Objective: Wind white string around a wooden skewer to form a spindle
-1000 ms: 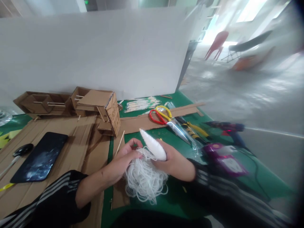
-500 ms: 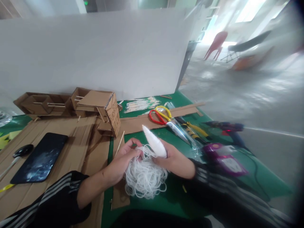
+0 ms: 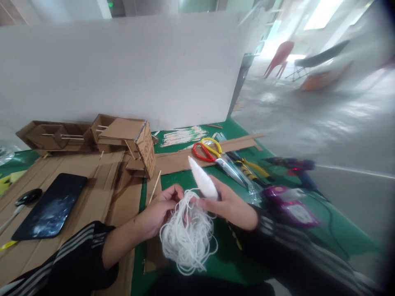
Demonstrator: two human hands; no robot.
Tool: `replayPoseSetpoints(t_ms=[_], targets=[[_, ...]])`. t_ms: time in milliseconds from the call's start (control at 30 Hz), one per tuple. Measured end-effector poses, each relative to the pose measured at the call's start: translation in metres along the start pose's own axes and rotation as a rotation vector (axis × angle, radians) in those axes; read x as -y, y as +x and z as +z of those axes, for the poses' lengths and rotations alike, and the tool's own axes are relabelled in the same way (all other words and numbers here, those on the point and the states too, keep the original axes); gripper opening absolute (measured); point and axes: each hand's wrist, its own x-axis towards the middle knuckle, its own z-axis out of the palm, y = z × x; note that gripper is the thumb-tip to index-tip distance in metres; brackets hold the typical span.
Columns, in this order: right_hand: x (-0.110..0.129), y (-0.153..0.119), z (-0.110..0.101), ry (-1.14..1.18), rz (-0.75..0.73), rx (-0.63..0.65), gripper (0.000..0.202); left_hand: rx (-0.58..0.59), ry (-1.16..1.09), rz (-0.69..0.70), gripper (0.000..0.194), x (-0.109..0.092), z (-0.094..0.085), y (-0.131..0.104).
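- The right hand [image 3: 230, 201] was clenched round the base of a white spool [image 3: 202, 183], its pointed tip aimed up and away toward the red-and-yellow scissors [image 3: 216, 156]. Against a second earlier the spool had tipped a little steeper and shifted slightly to the right.
- The left hand [image 3: 162, 207] pinched strands at the top of the loose white string tangle [image 3: 187, 238], fingertips closed on them just beside the spool's base. The hand had crept rightward, closer to the other.
- The tangle hung below both hands over the green worktop [image 3: 185, 179], partly over a cardboard strip [image 3: 154, 255]. It looked more drawn up and bunched than before, with strands pulled toward the spool, so I judged that the string was being worked between the two hands, not left to rest.
- Nothing else near them had moved: the cardboard model [image 3: 135, 142] stood behind, the dark tablet [image 3: 51, 205] lay on the flat cardboard to the left, and a thin wooden stick [image 3: 155, 186] lay just beyond the left hand.
- The purple tool [image 3: 290, 205] on the right was blurred, too smeared to tell what it was.
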Motion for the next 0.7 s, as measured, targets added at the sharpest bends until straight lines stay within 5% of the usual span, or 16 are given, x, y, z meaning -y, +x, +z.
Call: replayPoseSetpoints(t_ms=[200,367,700], targets=[[0.002,-0.024,-0.010,-0.032,-0.002,-0.144,0.037,-0.028,-0.017,0.022,0.039,0.004,-0.001,0.003],[0.006,-0.051,-0.018,-0.285,-0.090,-0.256,0.030,-0.049,-0.019,0.046,0.051,0.006,0.000,0.005],[0.024,-0.083,-0.029,-0.938,-0.090,-0.119,0.027,-0.143,0.057,-0.042,0.034,0.007,0.000,0.006]])
